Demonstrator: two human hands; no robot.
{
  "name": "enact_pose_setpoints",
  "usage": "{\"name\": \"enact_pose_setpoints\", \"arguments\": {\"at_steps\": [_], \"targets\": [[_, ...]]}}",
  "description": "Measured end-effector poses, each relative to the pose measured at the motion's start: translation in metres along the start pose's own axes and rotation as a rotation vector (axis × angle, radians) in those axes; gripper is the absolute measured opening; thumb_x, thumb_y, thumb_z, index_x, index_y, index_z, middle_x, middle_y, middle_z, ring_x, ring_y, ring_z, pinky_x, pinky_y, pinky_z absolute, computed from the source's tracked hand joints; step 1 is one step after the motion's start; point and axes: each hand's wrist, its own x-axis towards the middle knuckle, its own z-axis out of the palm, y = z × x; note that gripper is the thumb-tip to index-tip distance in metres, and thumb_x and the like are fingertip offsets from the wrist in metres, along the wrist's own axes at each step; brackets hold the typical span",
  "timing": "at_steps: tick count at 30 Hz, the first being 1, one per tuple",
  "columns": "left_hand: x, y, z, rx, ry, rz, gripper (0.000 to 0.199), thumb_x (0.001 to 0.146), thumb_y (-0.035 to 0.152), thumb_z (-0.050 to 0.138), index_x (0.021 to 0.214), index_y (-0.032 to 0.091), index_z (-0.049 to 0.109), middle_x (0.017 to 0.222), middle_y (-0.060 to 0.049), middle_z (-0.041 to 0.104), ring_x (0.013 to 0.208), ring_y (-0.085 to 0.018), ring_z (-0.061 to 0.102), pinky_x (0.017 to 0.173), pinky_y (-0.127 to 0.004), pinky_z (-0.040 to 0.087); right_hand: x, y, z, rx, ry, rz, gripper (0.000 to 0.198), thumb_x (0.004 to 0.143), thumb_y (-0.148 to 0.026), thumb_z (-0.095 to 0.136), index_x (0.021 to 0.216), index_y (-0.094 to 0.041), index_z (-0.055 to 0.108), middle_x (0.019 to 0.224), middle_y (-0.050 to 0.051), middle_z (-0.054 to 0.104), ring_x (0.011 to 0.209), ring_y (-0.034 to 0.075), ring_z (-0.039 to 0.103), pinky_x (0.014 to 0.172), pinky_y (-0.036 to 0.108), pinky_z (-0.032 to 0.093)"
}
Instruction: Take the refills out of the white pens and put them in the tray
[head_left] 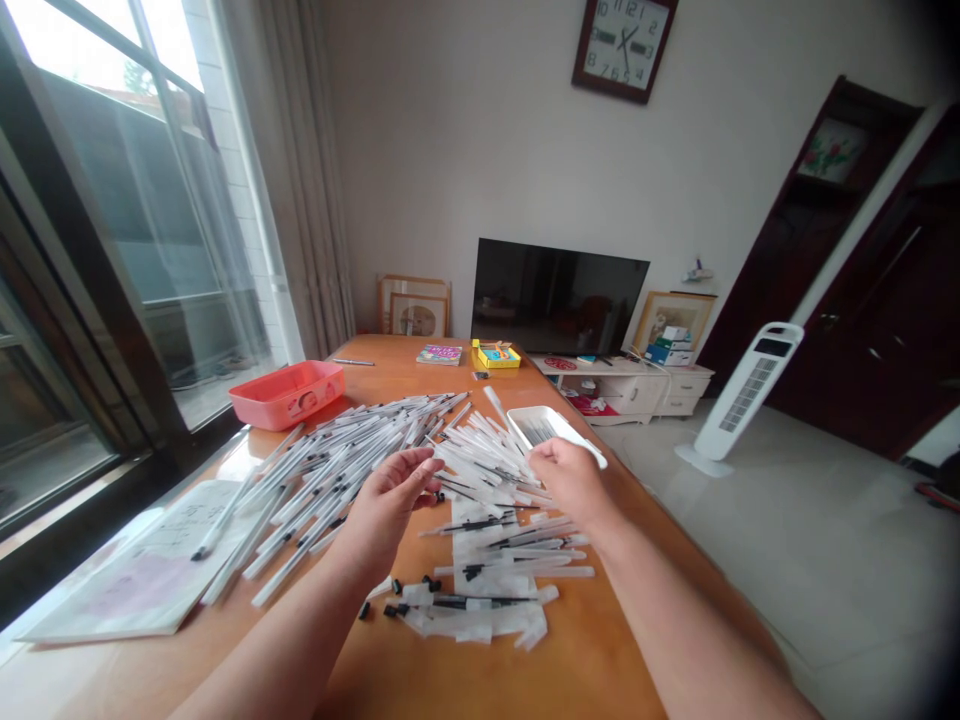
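My left hand (397, 492) hovers over the middle of the table, between two heaps. Its thumb and fingers are curled together, and anything between them is too small to name. To its left lies a wide heap of clear pen barrels (352, 440) with black ends. My right hand (568, 478) is at the near edge of a white tray (581, 440) holding thin dark-tipped refills (536, 430). Its fingers are pinched, with their contents hidden. Between the hands is a pile of whitish plastic sleeves (487, 450). More refills in sleeves (525, 550) lie nearer me, with small black caps (390, 610) beside them.
A red plastic box (289, 393) stands at the table's left edge, behind a paper booklet (142, 570). Toward the far end are a yellow box (496, 356) and a colourful book (439, 355). A white tower fan (742, 400) stands on the floor to the right.
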Motion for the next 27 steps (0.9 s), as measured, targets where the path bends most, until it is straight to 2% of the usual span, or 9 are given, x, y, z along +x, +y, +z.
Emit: {"name": "enact_pose_setpoints", "arguments": {"at_steps": [2,4,8,19,27], "targets": [[0.0,0.002,0.0,0.062,0.029,0.021,0.05,0.074,0.051,0.077,0.109,0.017,0.065,0.106,-0.01,0.071,0.081,-0.017,0.065,0.077,-0.032,0.05,0.025,0.014,-0.023,-0.316,0.109,0.07,0.022,0.079,-0.039,0.059,0.083,-0.022,0.073,0.08,0.005,0.073,0.077,0.022,0.067,0.065,0.028,0.046],[0.0,0.004,0.001,0.115,0.035,0.03,0.049,0.075,0.053,0.075,0.107,0.017,0.065,0.104,-0.009,0.071,0.082,-0.018,0.064,0.077,-0.032,0.049,0.046,0.025,-0.04,-0.563,0.151,0.16,0.023,0.078,-0.04,0.059,0.086,-0.024,0.075,0.088,0.007,0.074,0.084,0.026,0.069,0.068,0.031,0.046],[0.0,0.002,0.003,0.188,0.024,0.041,0.048,0.075,0.054,0.074,0.104,0.017,0.067,0.1,-0.009,0.072,0.081,-0.018,0.063,0.075,-0.03,0.048,0.071,0.039,-0.048,-0.779,0.059,0.297,0.028,0.078,-0.037,0.061,0.098,-0.024,0.076,0.102,0.011,0.075,0.096,0.029,0.07,0.074,0.034,0.049],[0.004,-0.004,0.0,0.245,0.023,0.069,0.041,0.078,0.051,0.071,0.101,0.017,0.068,0.094,-0.007,0.071,0.08,-0.019,0.063,0.075,-0.031,0.047,0.088,0.054,-0.029,-0.792,0.01,0.329,0.031,0.074,-0.03,0.067,0.102,-0.02,0.077,0.109,0.016,0.073,0.106,0.031,0.067,0.082,0.037,0.05],[0.005,-0.003,-0.002,0.262,0.016,0.082,0.04,0.08,0.051,0.069,0.102,0.017,0.066,0.092,-0.007,0.07,0.079,-0.019,0.061,0.075,-0.031,0.045,0.081,0.062,-0.048,-0.697,0.058,0.327,0.027,0.079,-0.034,0.059,0.098,-0.03,0.077,0.106,0.008,0.074,0.095,0.029,0.07,0.073,0.034,0.049]]}}
